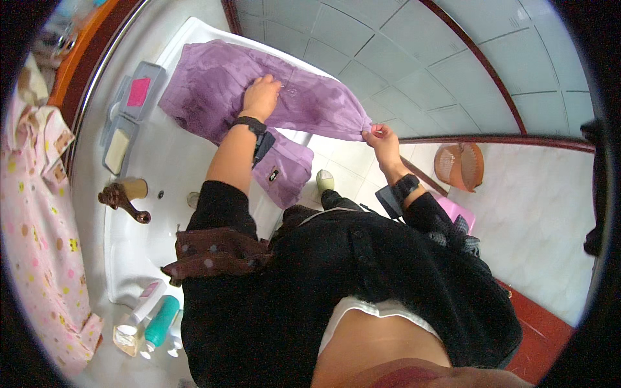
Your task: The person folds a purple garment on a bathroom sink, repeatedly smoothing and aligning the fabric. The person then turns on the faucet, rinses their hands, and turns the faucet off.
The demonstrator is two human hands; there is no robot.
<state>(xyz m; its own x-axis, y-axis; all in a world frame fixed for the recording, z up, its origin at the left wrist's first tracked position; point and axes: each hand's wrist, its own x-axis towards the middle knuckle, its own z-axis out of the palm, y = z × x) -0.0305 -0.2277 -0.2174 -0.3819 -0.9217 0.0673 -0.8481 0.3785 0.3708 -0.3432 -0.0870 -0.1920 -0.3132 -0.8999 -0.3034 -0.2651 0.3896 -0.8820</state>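
Observation:
A pair of purple sweatpants (325, 104) with darker, wet-looking patches lies across the far end of a white sink (160, 242). One leg is stretched out to the right. Its gathered cuff is pinched between the thumb and fingers of my right hand (383, 141), beyond the basin's edge. My left hand (262, 97) rests on the fabric with bent fingers; whether it grips the cloth is hidden. Small bubbles or drops show on the fabric beside those fingertips. The other leg, with a small dark patch label (274, 175), droops over the sink's near edge.
A bronze-coloured faucet (126, 201) juts over the basin. Grey soap dishes hold a pink sponge (138, 92) and a pale soap bar (117, 151). A teal bottle (162, 320) stands at the lower left. An orange-brown basket (458, 167) and pink stool (453, 213) are right.

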